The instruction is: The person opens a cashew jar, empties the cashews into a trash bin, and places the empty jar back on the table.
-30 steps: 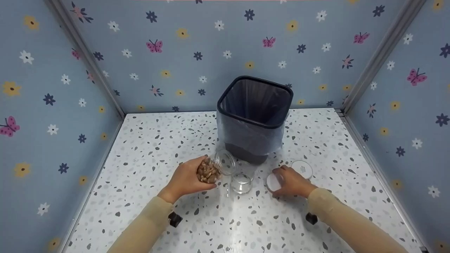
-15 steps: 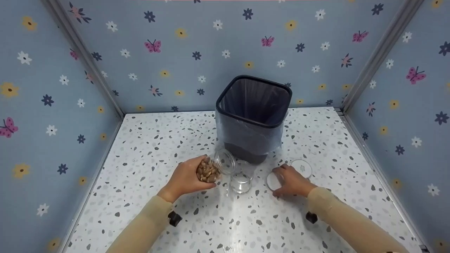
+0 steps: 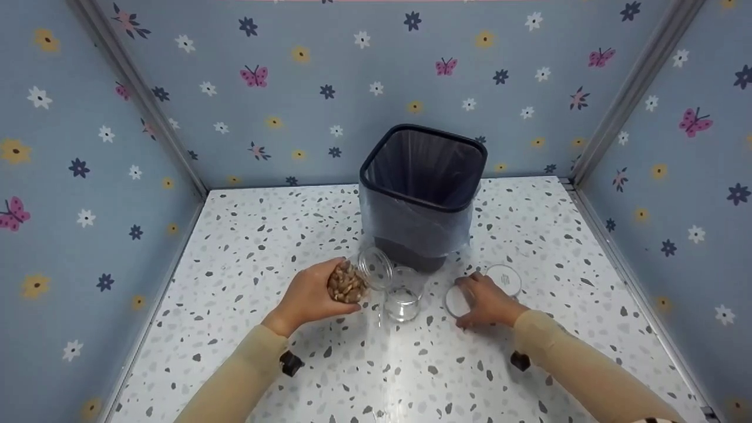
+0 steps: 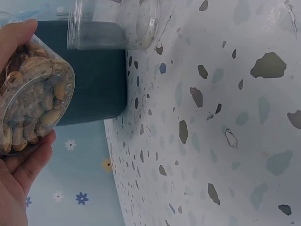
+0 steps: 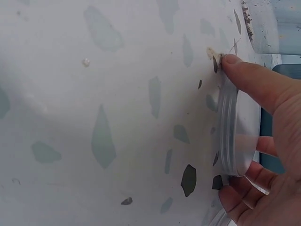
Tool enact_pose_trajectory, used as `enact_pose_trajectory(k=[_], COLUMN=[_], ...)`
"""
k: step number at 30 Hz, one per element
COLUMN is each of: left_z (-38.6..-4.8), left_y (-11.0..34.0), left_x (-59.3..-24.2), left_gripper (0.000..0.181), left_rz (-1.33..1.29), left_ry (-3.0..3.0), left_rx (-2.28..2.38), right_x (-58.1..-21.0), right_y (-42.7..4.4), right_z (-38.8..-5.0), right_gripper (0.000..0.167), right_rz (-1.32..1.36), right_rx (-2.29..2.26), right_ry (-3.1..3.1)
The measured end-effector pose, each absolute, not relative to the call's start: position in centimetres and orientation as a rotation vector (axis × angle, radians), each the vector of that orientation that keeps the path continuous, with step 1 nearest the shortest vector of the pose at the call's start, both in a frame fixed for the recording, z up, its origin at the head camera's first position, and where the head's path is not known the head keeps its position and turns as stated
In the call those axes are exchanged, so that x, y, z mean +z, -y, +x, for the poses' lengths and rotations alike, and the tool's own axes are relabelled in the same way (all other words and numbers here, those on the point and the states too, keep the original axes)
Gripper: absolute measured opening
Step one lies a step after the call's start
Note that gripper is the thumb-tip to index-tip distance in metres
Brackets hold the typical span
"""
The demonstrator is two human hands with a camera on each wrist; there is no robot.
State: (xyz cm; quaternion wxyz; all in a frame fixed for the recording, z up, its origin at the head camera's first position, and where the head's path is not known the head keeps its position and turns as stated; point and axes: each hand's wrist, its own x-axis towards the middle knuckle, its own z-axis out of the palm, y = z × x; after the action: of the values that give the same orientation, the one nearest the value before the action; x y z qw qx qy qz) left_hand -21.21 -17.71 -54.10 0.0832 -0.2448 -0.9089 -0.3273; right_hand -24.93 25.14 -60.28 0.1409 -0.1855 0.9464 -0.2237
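My left hand (image 3: 308, 294) grips a clear jar (image 4: 37, 99) of brown nuts (image 3: 345, 283). It is tilted on its side, its open mouth (image 3: 375, 268) facing right. The nuts lie in the base end of the jar. Just right of it an empty clear jar (image 3: 403, 306) stands on the table, also seen in the left wrist view as a clear jar wall (image 4: 101, 28). With thumb and fingers, my right hand (image 3: 487, 301) holds a round clear lid (image 5: 228, 132) by its rim at the tabletop. The palm-side part of this lid is hidden in the head view.
Behind the jars stands a dark bin (image 3: 414, 202) with a translucent liner folded over its sides. A second round lid (image 3: 505, 281) lies behind my right hand. Flower-patterned walls (image 3: 294, 88) border the speckled table (image 3: 252, 235) at the back and both sides.
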Motion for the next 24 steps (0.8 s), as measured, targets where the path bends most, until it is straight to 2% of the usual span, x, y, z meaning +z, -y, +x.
enact_pose_trajectory(k=[5, 12, 20, 24], left_z=[-21.2, -21.3, -21.4, -21.4], left_y=[17.7, 17.8, 17.9, 17.9], left_x=[-54.0, -54.2, -54.3, -54.3], left_gripper=[0.08, 0.078, 0.08, 0.081], left_rz=[-0.724, -0.721, -0.72, -0.716], left_ry=[2.716, 2.703, 2.698, 2.705], left_rx=[-0.977, -0.975, -0.987, -0.985], right_x=[-60.2, -59.6, -58.6, -58.3], right_y=[-25.2, -25.4, -25.6, -25.7], right_z=[-24.9, -25.0, -25.5, -25.7], right_gripper=[0.098, 0.094, 0.06, 0.049], right_rz=[-0.575, -0.482, -0.44, -0.376], right_rx=[-0.652, -0.756, -0.91, -0.957], right_ry=[-2.741, -2.724, -2.751, -2.772])
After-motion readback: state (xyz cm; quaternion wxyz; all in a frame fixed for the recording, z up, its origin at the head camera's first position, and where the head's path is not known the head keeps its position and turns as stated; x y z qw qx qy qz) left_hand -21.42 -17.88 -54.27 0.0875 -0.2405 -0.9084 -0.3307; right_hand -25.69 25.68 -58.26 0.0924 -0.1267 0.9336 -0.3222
